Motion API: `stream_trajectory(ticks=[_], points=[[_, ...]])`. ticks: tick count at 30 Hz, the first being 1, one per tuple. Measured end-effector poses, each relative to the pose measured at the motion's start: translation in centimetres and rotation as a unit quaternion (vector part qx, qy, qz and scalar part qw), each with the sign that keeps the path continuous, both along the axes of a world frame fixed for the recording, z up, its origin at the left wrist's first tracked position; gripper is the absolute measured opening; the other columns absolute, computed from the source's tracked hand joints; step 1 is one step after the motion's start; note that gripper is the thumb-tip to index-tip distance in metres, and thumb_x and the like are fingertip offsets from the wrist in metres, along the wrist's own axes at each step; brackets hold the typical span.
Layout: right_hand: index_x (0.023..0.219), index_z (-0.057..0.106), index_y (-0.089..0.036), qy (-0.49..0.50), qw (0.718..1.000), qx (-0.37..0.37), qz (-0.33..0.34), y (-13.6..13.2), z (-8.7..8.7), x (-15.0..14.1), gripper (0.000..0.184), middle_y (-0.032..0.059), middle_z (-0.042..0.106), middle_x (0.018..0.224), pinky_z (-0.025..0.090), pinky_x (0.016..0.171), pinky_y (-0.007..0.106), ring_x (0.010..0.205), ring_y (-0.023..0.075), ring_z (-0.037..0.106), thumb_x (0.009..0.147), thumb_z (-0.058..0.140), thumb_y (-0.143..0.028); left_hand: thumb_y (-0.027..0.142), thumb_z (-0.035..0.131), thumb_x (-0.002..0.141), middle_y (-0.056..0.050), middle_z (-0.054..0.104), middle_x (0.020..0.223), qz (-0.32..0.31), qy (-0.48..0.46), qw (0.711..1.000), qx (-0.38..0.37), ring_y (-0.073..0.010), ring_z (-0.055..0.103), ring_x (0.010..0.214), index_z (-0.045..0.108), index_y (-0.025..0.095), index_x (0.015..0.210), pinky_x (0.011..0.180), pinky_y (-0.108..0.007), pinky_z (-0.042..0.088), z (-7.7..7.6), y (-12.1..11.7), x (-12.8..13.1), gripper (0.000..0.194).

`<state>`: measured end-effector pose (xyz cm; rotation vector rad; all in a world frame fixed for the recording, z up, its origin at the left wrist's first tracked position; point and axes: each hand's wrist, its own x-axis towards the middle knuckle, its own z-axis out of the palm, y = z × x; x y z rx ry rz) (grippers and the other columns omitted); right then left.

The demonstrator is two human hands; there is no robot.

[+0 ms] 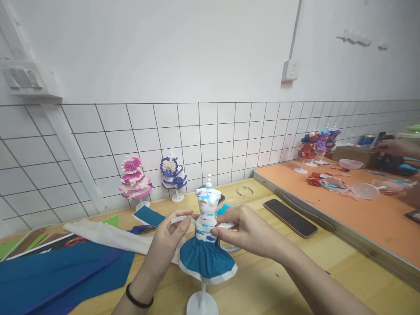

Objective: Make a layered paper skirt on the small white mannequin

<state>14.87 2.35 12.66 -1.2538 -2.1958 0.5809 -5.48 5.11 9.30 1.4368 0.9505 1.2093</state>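
A small white dress-form mannequin (207,201) stands upright in front of me on a round white base. Blue, purple and brown smears mark its torso. It wears a gathered teal skirt (207,258) with a white hem. My left hand (177,229), closed in a pinch, holds a narrow white strip (181,218) at the mannequin's left side in view. At the opposite side of the waist, my right hand (244,229) pinches a white strip end too. The strip seems to pass behind the waist, but that part is hidden.
Teal fabric (72,271) and a white cloth length (108,236) lie at left. Two dressed mini mannequins, pink (135,179) and purple (173,173), stand by the wall. A phone (290,217) and a ring (245,191) lie right. Another person's hand (393,146) is over the orange table (370,223).
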Motion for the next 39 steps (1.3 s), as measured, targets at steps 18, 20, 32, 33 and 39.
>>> stream_trajectory(ticks=[18,20,32,33,39], points=[[0.064,0.064,-0.018,-0.081,0.981,0.078,-0.158,0.7,-0.7,0.0,0.04,0.002,0.06,0.056,0.022,0.046,0.024,0.05,0.0128,0.048,0.086,0.043,-0.043,0.016,0.053,0.08,-0.003,0.062,0.071,-0.033,0.195,0.938,0.284,-0.0181,0.057,0.075,0.059,0.021,0.069,0.074,-0.033,0.043,1.0,-3.5,2.4,0.013],[0.063,0.064,-0.019,-0.086,0.981,0.079,-0.153,0.7,-0.7,0.0,0.04,0.0019,0.06,0.056,0.022,0.046,0.024,0.05,0.0127,0.048,0.087,0.042,-0.042,0.014,0.058,0.076,-0.003,0.065,0.081,-0.083,0.233,0.928,0.278,-0.0194,0.057,0.083,0.061,0.022,0.079,0.08,-0.033,0.043,0.7,-3.5,2.5,0.009],[0.072,0.065,-0.019,-0.092,0.981,0.075,-0.153,-0.3,-0.2,-0.7,0.033,0.0051,0.067,0.067,0.025,0.05,0.024,0.06,0.0157,0.056,0.087,0.043,-0.037,0.028,0.057,0.075,-0.005,0.061,0.097,0.148,0.244,0.942,0.176,-0.0243,0.055,0.099,0.053,0.023,0.09,0.085,-0.04,0.042,-1.3,-1.0,2.0,0.017],[0.074,0.066,-0.019,-0.093,0.981,0.075,-0.153,-0.4,-0.2,-0.9,0.033,0.0053,0.067,0.068,0.026,0.05,0.024,0.061,0.0162,0.057,0.088,0.042,-0.038,0.027,0.058,0.074,-0.005,0.06,0.1,0.134,0.236,0.944,0.185,-0.024,0.054,0.101,0.053,0.023,0.092,0.088,-0.04,0.041,-1.3,-1.1,2.2,0.019],[0.076,0.064,-0.02,-0.137,0.97,0.094,-0.178,-1.2,-0.4,-2.5,0.031,0.0054,0.068,0.071,0.025,0.051,0.025,0.064,0.0191,0.061,0.088,0.043,-0.038,0.029,0.061,0.071,-0.006,0.06,0.096,0.147,0.229,0.951,0.145,-0.0249,0.057,0.093,0.048,0.022,0.09,0.08,-0.039,0.044,-1.4,-2.1,3.1,0.024]])
